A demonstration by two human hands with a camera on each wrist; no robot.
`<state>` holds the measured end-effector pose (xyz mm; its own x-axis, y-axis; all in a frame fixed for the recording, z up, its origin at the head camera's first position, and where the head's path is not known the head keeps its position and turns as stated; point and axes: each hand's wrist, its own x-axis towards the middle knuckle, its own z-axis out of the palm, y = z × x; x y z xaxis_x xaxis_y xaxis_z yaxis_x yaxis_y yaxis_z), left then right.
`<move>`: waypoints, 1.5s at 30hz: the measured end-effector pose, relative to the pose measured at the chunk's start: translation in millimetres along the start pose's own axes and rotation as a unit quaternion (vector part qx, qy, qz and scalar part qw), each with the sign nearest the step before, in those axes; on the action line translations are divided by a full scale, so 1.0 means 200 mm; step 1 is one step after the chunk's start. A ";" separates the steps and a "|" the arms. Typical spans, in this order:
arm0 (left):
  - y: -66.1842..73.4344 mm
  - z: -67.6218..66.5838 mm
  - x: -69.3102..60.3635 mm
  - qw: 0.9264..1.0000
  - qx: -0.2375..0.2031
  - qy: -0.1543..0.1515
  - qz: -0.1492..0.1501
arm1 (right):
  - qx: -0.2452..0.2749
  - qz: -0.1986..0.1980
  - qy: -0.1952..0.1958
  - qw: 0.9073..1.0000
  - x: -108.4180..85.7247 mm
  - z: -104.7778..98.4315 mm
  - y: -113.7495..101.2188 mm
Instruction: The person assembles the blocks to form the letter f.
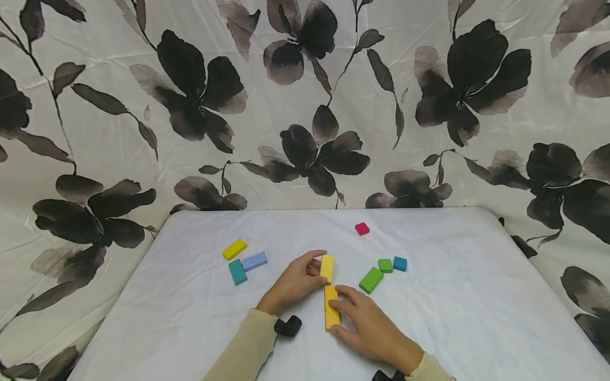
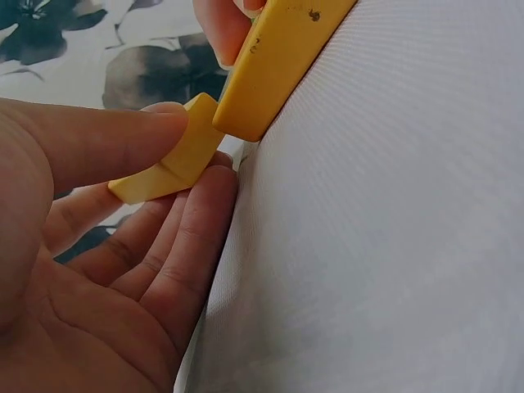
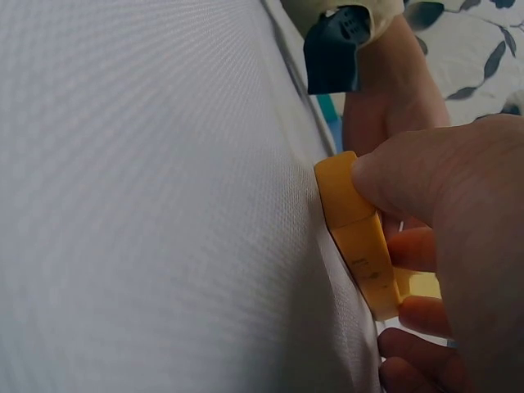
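My left hand [image 1: 297,281] pinches a pale yellow block [image 1: 326,268] between thumb and fingers. Just nearer to me, a deeper yellow block [image 1: 331,311] lies lengthwise, its far end close to the pale one. My right hand [image 1: 366,324] grips this deeper yellow block from its right side, thumb at the near end and fingers along the edge. In the left wrist view the thumb presses on the pale block [image 2: 195,147], and a corner of the deeper yellow block [image 2: 274,70] shows dark specks. The right wrist view shows the thumb on the deeper block's [image 3: 354,221] near end.
Left of the hands lie a yellow block [image 1: 234,248], a teal block [image 1: 238,272] and a light blue block [image 1: 254,261]. To the right are a green block [image 1: 370,280], a smaller green block [image 1: 385,265] and a blue block [image 1: 400,263]. A red block [image 1: 362,228] lies farther back on the white-covered table [image 1: 190,328].
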<state>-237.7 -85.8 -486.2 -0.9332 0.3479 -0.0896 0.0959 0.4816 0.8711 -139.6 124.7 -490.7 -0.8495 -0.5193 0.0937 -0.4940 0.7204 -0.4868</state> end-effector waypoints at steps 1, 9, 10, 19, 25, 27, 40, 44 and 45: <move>0.00 0.00 0.00 1.000 -0.001 0.000 0.001 | 0.000 0.000 0.000 1.000 0.00 0.00 0.00; 0.01 0.01 0.01 1.000 0.002 -0.004 0.009 | 0.002 -0.003 0.001 1.000 0.00 0.00 0.00; 0.01 0.01 0.01 1.000 0.000 -0.005 0.011 | 0.001 -0.004 0.002 1.000 0.00 0.00 0.00; 0.03 0.03 0.02 1.000 -0.001 -0.005 0.012 | -0.003 -0.015 0.015 1.000 -0.01 0.00 0.00; 0.04 0.03 0.02 1.000 0.000 0.000 0.009 | -0.002 -0.005 0.006 1.000 -0.01 0.00 0.00; 0.04 0.03 0.01 1.000 -0.002 0.002 0.011 | -0.001 0.002 0.001 1.000 0.00 0.00 0.00; 0.04 0.03 0.02 1.000 0.012 0.020 -0.002 | -0.001 0.001 0.007 1.000 -0.01 0.00 0.00; 0.04 0.03 0.02 1.000 0.007 0.020 -0.002 | -0.001 0.004 0.003 1.000 0.00 0.00 0.00; 0.04 0.03 0.02 1.000 0.007 0.020 -0.002 | -0.001 0.005 0.002 1.000 0.00 0.00 0.00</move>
<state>-238.7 -76.0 -482.5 -0.9466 0.3140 -0.0737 0.0964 0.4936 0.8643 -139.2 124.8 -491.0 -0.8551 -0.5101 0.0923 -0.4857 0.7261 -0.4867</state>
